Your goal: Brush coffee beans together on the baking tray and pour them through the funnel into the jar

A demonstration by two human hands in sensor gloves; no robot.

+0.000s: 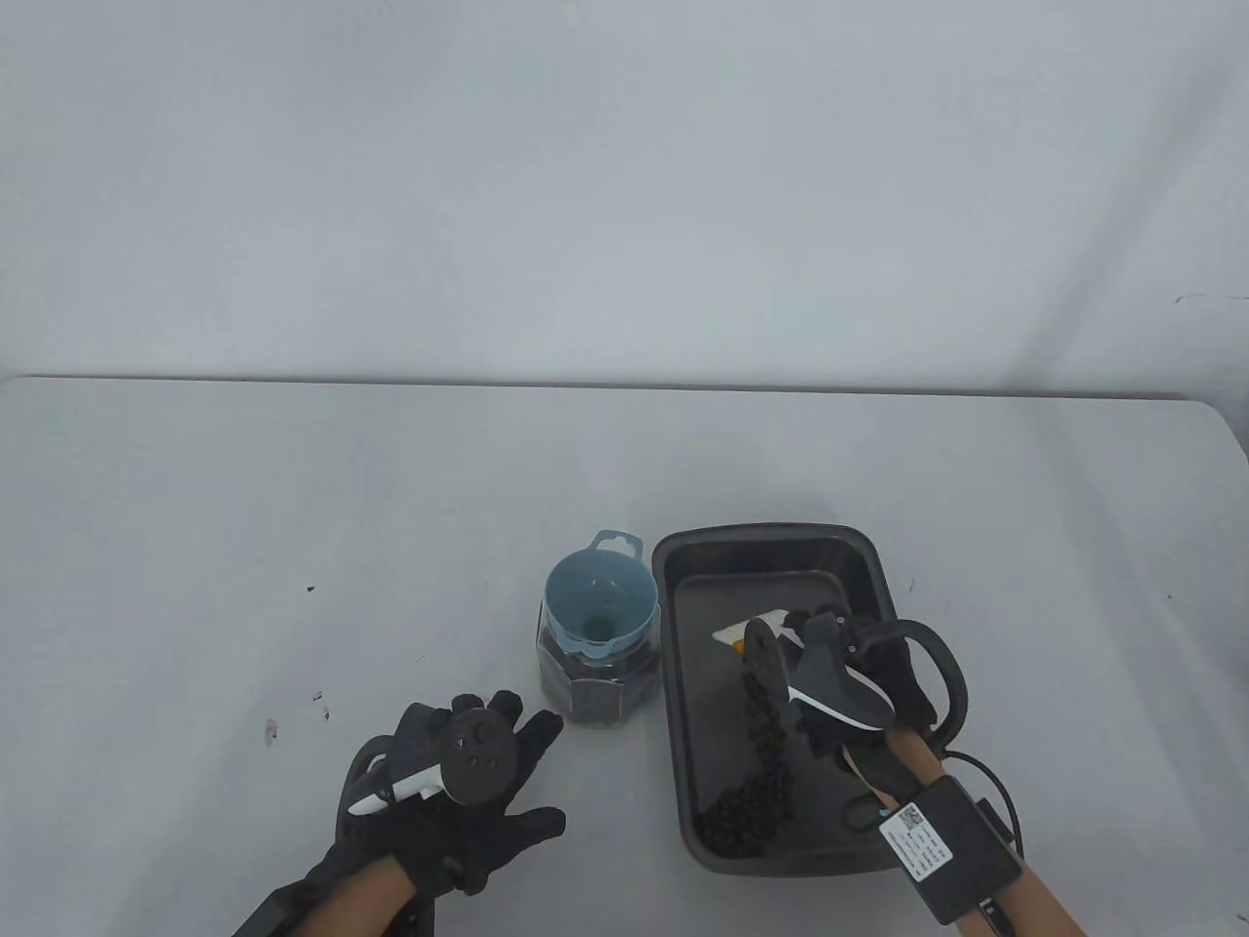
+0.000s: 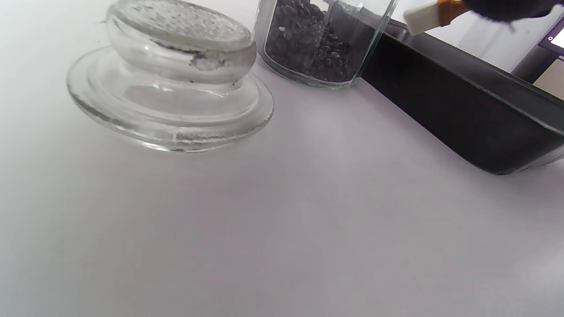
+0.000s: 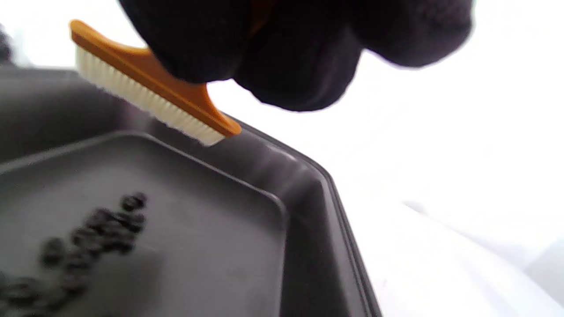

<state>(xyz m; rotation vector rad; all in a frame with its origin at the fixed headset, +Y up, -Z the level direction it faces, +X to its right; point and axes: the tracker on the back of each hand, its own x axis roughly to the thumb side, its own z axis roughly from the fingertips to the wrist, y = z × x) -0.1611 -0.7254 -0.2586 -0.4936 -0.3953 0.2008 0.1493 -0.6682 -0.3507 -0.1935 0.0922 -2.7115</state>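
A dark baking tray (image 1: 771, 545) lies right of centre, with coffee beans (image 1: 749, 793) strung along its left side down to the near left corner. Over the middle of the tray my right hand (image 1: 859, 673) grips a brush (image 1: 753, 631) with an orange back and white bristles (image 3: 150, 103), held above the tray floor (image 3: 211, 229); blurred beans (image 3: 88, 242) lie below it. Left of the tray a glass jar (image 1: 595, 691), partly filled with beans, carries a blue funnel (image 1: 597, 600). My left hand (image 1: 488, 771) hovers near the jar with fingers spread, holding nothing.
A glass lid (image 2: 169, 79) lies on the white table just left of the jar (image 2: 321, 44), close beside the tray's outer wall (image 2: 462, 110). In the table view my left hand covers it. A few dark specks (image 1: 317, 698) dot the table on the left.
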